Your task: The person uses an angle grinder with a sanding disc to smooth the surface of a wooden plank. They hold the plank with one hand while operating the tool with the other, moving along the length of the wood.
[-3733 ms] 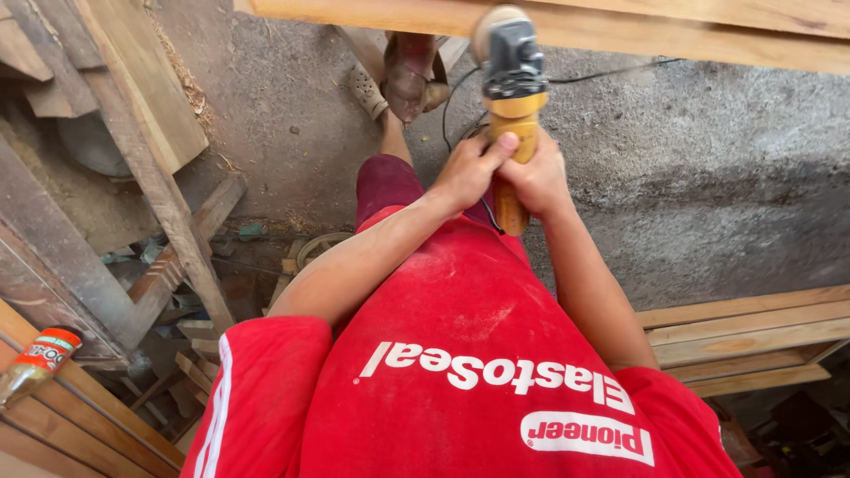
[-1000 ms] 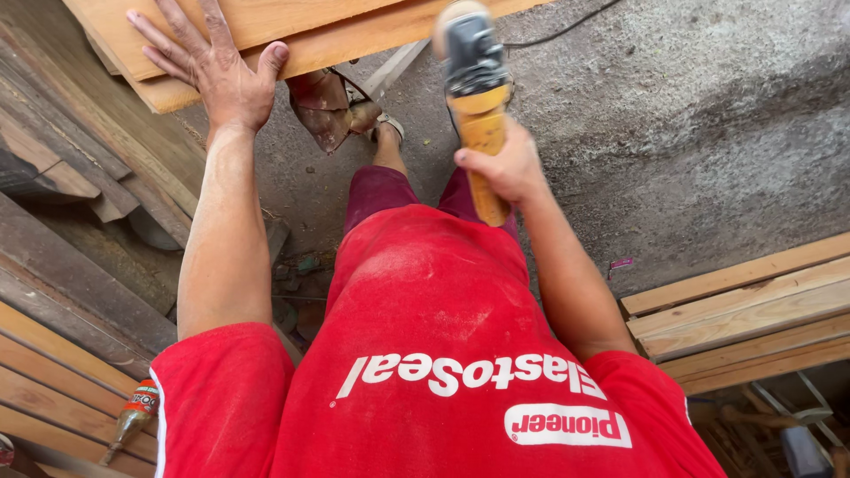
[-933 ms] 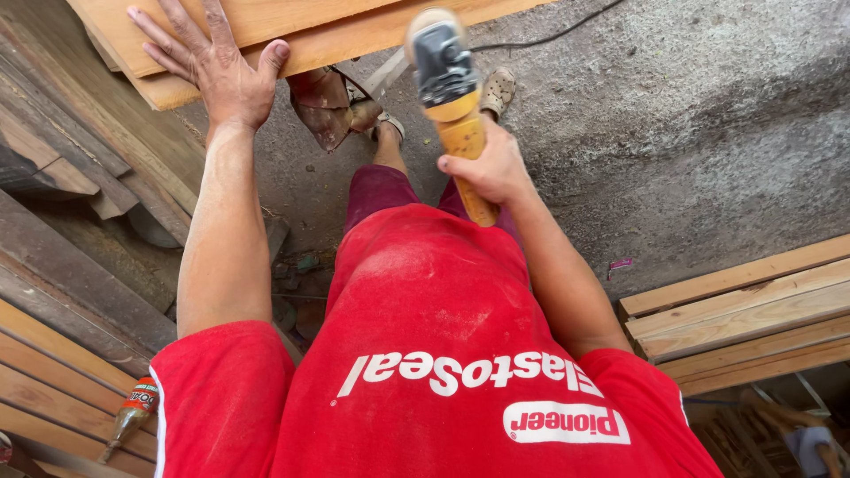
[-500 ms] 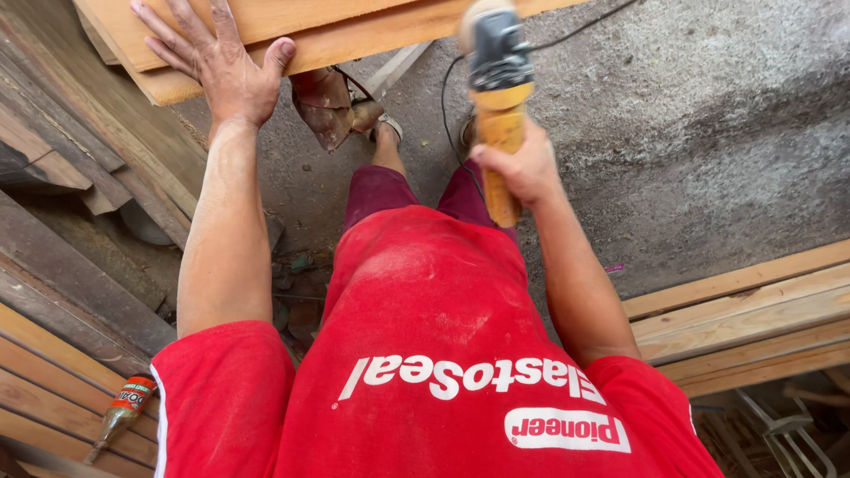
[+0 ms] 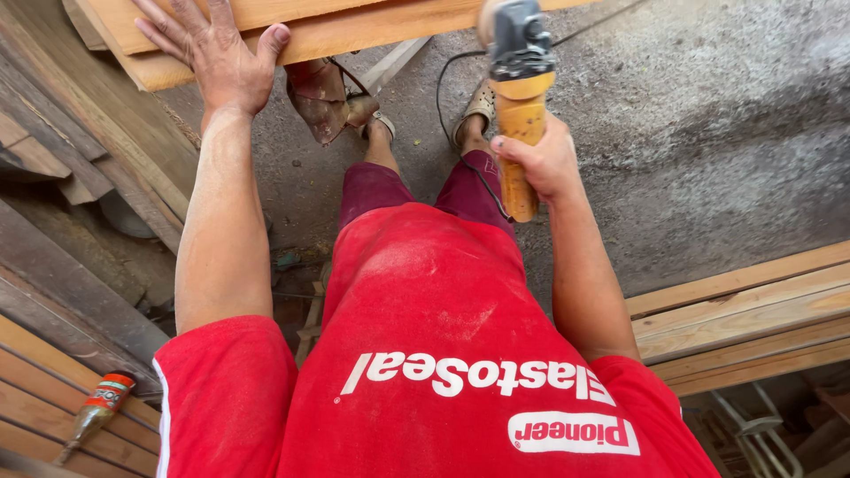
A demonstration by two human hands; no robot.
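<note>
My left hand (image 5: 219, 55) lies flat with spread fingers on the end of a light wooden plank (image 5: 354, 25) that runs across the top of the view. My right hand (image 5: 542, 159) grips the yellow handle of an angle grinder (image 5: 518, 84); its grey head points up at the plank's lower edge. The grinder's black cord (image 5: 452, 97) loops down past my legs. I wear a red shirt and dark red shorts, and my sandalled feet stand on the concrete floor (image 5: 708, 133).
Stacked planks (image 5: 744, 310) lie at the right. Dark boards and beams (image 5: 62, 221) lean at the left, with a small bottle (image 5: 93, 412) lying on planks at the lower left. A rusty metal piece (image 5: 323, 97) sits under the plank near my left foot.
My left hand left the grinder and now rests flat on the plank. My right hand swung the grinder left and then back right, keeping its head at the plank's edge.
</note>
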